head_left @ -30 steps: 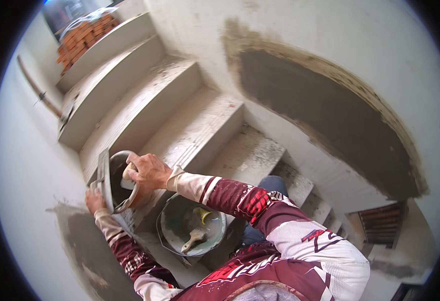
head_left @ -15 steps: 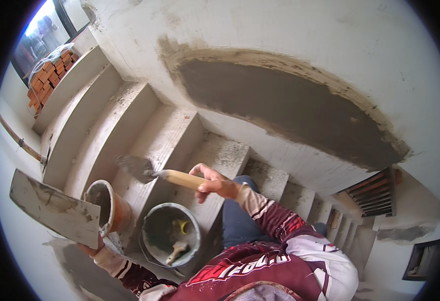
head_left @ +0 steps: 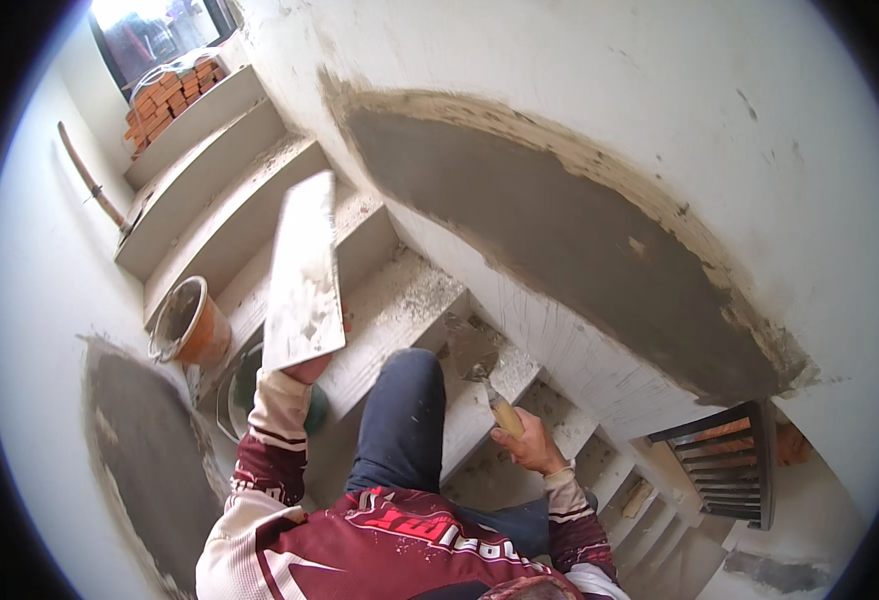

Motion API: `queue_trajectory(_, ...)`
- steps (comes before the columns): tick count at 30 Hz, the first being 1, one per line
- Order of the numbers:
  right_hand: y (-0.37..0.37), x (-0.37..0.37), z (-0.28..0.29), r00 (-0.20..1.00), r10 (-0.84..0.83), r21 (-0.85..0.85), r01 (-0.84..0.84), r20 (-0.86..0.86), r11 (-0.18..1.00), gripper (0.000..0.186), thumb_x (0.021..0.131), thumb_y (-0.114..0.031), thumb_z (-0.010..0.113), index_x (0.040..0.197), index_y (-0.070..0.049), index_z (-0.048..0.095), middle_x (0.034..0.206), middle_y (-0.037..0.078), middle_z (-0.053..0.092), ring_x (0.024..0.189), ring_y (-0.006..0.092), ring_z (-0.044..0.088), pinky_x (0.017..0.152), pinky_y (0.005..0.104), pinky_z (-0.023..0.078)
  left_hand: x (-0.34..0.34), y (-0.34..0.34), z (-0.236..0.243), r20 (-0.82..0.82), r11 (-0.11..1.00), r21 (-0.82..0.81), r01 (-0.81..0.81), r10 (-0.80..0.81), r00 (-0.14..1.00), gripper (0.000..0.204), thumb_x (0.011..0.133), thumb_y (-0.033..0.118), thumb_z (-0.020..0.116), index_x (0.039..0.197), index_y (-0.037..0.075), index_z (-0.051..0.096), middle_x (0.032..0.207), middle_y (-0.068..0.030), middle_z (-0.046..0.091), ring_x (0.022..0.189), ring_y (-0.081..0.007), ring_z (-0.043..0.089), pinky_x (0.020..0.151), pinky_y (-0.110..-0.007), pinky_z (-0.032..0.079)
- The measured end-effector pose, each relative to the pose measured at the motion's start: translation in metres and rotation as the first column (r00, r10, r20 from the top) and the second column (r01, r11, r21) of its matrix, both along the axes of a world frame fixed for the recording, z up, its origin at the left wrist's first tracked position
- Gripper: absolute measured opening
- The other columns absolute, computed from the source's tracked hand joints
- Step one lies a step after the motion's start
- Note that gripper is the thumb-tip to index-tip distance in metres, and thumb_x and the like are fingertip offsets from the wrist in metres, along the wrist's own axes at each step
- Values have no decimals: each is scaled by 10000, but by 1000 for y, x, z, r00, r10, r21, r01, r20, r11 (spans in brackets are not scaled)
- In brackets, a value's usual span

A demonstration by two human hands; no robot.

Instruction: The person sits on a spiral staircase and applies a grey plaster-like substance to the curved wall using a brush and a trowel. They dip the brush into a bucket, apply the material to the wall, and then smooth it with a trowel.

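My left hand (head_left: 309, 368) grips a long flat plastering float (head_left: 302, 280) from behind. Its pale, stained face is turned up, and the handle is hidden. Over the steps on the right, my right hand (head_left: 532, 445) is wrapped round the wooden handle of a trowel (head_left: 502, 410). The trowel's grey blade points away from me toward the wall. A large patch of dark grey plaster (head_left: 529, 220) covers part of the white wall ahead. Behind my left forearm, the float and arm partly hide a dark bucket (head_left: 242, 390).
An orange bucket (head_left: 206, 338) with a crusted inside stands on a step at the left. Dusty stairs (head_left: 224, 205) climb to stacked bricks (head_left: 169, 105) beneath a window. More steps drop away at the right, beside a dark slatted railing (head_left: 724, 465). Another grey plaster patch (head_left: 149, 450) marks the left wall.
The float has swung from the far left to the middle and now stands more upright. My right hand has moved right and lower with the trowel, away from the buckets. The view has shifted.
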State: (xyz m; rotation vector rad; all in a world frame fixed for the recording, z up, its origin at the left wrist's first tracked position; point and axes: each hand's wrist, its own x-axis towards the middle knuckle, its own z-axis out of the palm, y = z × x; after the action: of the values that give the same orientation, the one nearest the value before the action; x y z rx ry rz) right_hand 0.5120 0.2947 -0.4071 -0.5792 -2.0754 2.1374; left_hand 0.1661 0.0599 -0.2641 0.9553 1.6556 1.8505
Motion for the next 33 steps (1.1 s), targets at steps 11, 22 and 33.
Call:
queue_trajectory(11, 17, 145, 18, 989, -144, 286, 127, 40, 950, 393, 810, -324, 725, 983, 1, 589, 734, 126, 624, 621, 226, 606, 609, 389, 490, 211, 67, -53, 915, 963, 266, 39, -265, 304, 496, 933, 503, 496, 1241, 124, 588, 1017, -162, 651, 791, -300, 664, 577, -389, 544)
queue_trajectory(22, 39, 161, 173, 975, -42, 717, 191, -220, 671, 411, 840, -256, 694, 1119, -20, 504, 818, 248, 620, 802, 491, 602, 691, 517, 480, 369, 75, 69, 940, 916, 342, -208, -334, 73, 552, 922, 504, 502, 1328, 131, 539, 1112, -128, 672, 915, -291, 666, 603, -371, 538)
queue_trajectory(33, 51, 146, 158, 951, 292, 747, -267, 102, 609, 398, 863, -180, 647, 1201, -77, 465, 972, 240, 634, 853, 480, 613, 704, 541, 494, 392, 13, 95, 784, 750, 619, -231, -609, 121, 551, 964, 449, 493, 1366, 73, 473, 1137, -180, 563, 856, -273, 560, 658, -360, 525)
